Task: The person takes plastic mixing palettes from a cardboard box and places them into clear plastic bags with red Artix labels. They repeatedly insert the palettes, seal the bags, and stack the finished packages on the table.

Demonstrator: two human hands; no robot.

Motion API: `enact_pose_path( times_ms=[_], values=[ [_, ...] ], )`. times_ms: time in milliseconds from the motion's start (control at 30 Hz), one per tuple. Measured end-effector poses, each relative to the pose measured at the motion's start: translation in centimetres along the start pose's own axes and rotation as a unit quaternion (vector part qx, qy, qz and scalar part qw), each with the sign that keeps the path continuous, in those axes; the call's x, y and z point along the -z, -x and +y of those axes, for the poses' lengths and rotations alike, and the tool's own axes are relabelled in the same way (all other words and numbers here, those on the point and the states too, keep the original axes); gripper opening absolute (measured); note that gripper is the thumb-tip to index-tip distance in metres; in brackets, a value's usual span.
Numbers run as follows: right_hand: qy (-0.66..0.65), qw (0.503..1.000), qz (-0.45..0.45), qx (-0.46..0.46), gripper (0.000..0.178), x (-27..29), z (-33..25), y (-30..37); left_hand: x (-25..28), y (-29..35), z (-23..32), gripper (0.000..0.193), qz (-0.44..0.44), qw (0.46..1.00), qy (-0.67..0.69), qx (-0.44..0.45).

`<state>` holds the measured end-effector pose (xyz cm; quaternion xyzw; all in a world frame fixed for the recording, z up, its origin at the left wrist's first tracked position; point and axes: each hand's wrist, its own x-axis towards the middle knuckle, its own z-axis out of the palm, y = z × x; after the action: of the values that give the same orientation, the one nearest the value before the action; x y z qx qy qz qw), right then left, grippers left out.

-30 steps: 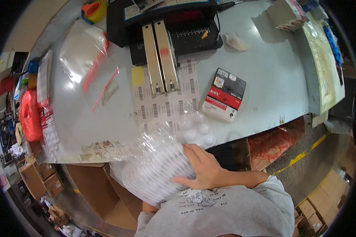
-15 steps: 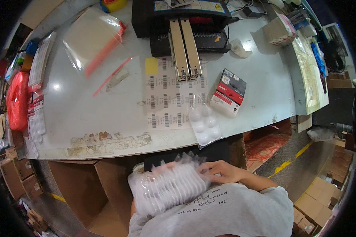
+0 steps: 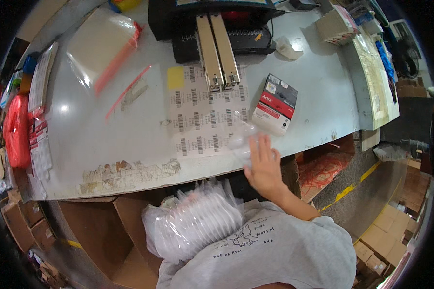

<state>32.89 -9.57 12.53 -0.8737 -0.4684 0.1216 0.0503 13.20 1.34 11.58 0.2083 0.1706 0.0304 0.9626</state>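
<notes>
My right hand (image 3: 264, 168) is stretched over the table's front edge with its fingers extended on a single bagged white paint palette (image 3: 241, 138), which it partly covers. Against my body leans a thick row of white paint palettes in clear bags (image 3: 197, 221). My left hand (image 3: 192, 196) shows only faintly through the plastic at the row's far side, where it holds the bundle; most of its fingers are hidden. Beside the single palette lies a black, red and white box (image 3: 276, 105). A sheet of barcode labels (image 3: 197, 123) lies flat to its left.
A black machine (image 3: 212, 24) with two metal arms stands at the back. Clear bags with a red edge (image 3: 101, 50) lie at left, near a red plastic bag (image 3: 17, 130). Open cardboard boxes (image 3: 94, 226) stand below the table. A stack of cards (image 3: 337, 26) sits at back right.
My right hand has left the palette bundle and reached forward to the single palette on the table. The bundle stays against my body. The whole view has shifted slightly.
</notes>
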Motion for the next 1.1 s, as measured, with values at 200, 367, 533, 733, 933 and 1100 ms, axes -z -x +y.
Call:
enact_pose_path(
  times_ms=[200, 367, 533, 733, 933, 1100],
  values=[
    [-0.038, 0.998, 0.042, 0.008, 0.069, 2.1, 1.4, -0.1, 0.2, 0.6, -0.2, 0.11, -0.002, 1.0, 0.012, -0.02],
    [-0.443, 0.88, -0.17, 0.004, 0.047, 4.7, 0.0, 3.2, 0.3, 0.9, -0.4, 0.112, 0.003, 0.999, 0.025, -0.039],
    [-0.522, 0.828, -0.176, 0.103, 0.039, 0.2, -1.9, 4.1, 0.7, 0.9, -0.3, 0.113, 0.002, 0.998, 0.027, -0.062],
    [-0.56, 0.785, -0.223, 0.142, 0.074, 1.4, -1.2, 4.1, 1.5, 1.1, -0.3, 0.115, -0.006, 0.995, 0.025, -0.093],
    [-0.412, 0.891, -0.152, 0.118, 0.088, 3.3, -2.7, 2.6, 2.1, 0.5, 0.0, 0.117, -0.034, 0.993, 0.007, -0.113],
    [-0.42, 0.893, -0.124, 0.105, 0.085, 3.8, -2.4, 2.4, 2.3, 0.3, 0.3, 0.119, -0.049, 0.992, -0.007, -0.115]
  ],
)
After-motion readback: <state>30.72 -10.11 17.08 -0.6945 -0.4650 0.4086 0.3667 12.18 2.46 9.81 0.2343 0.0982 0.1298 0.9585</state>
